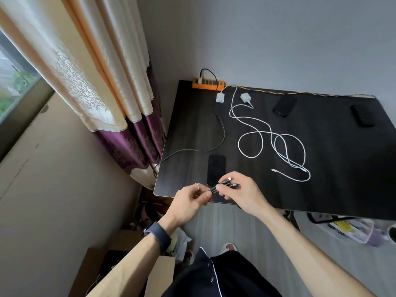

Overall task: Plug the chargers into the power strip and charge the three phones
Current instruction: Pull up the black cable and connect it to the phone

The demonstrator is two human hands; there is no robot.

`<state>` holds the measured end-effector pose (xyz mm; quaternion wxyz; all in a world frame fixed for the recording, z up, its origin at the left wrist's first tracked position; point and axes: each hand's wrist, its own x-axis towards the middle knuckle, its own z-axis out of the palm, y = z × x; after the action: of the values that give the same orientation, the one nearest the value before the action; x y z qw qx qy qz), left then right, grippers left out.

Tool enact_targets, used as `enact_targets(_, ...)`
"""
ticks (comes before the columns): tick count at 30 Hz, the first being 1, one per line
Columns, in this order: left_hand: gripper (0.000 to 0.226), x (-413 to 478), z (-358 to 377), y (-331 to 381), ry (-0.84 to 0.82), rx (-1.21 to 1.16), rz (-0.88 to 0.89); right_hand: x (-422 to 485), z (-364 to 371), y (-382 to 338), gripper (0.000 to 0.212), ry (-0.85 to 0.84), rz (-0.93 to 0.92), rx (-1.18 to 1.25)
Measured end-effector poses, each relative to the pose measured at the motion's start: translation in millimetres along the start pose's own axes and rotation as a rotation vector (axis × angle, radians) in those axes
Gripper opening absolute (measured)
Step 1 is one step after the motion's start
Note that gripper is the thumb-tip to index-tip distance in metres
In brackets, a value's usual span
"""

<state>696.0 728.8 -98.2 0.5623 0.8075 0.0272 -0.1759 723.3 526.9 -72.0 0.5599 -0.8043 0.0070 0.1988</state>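
A head-worn camera looked down on a dark worktop (pixel 321 168) against a grey wall. In the lower middle of the frame, both hands held the braided black multi-head cable (pixel 222 185) just above the worktop's near edge. The left hand (pixel 188 200) had its grip pinched shut on the braid; the right hand (pixel 242 191) had its grip closed on the connector ends, fanning them out.

Just beyond the hands lay a black phone (pixel 216 169). Two more phones sat toward the upper right, one near the middle (pixel 284 106) and one near the edge (pixel 363 115). The orange power strip (pixel 208 83) rested at the top rear, with one plug already in its left socket. Two white chargers lay unplugged in front of it, the left one (pixel 220 97) and the right one (pixel 245 97), with white cables (pixel 272 138) looping across the centre.

Likely risks: choosing a connector that does not fit the near phone, or tugging the thin black lead, which trailed over the left edge, and dragging the phone off.
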Motion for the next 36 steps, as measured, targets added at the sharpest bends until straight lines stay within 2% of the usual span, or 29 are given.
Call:
enact_targets(4,0.014,0.0,5.7,3.9,-0.029,-0.333,-0.068,-3.9,-4.9,-0.7,0.014,0.052,-0.008,0.192)
enact_targets(9,0.014,-0.4,13.1,12.8,-0.03,-0.45,-0.117,-9.4,-12.1,-3.6,0.017,0.026,0.044,0.33)
enact_targets(16,0.01,1.7,23.7,24.1,-0.022,-0.505,-0.156,-8.8,-21.1,0.0,0.009,0.077,0.08,0.349)
enact_targets(28,0.02,9.3,52.7,43.9,-0.06,-0.45,-0.242,4.1,-38.8,15.8,0.033,0.188,0.139,0.244)
enact_targets(36,0.016,16.4,73.2,50.2,0.045,-0.485,-0.246,10.2,-56.7,27.2,0.009,0.11,0.132,0.363)
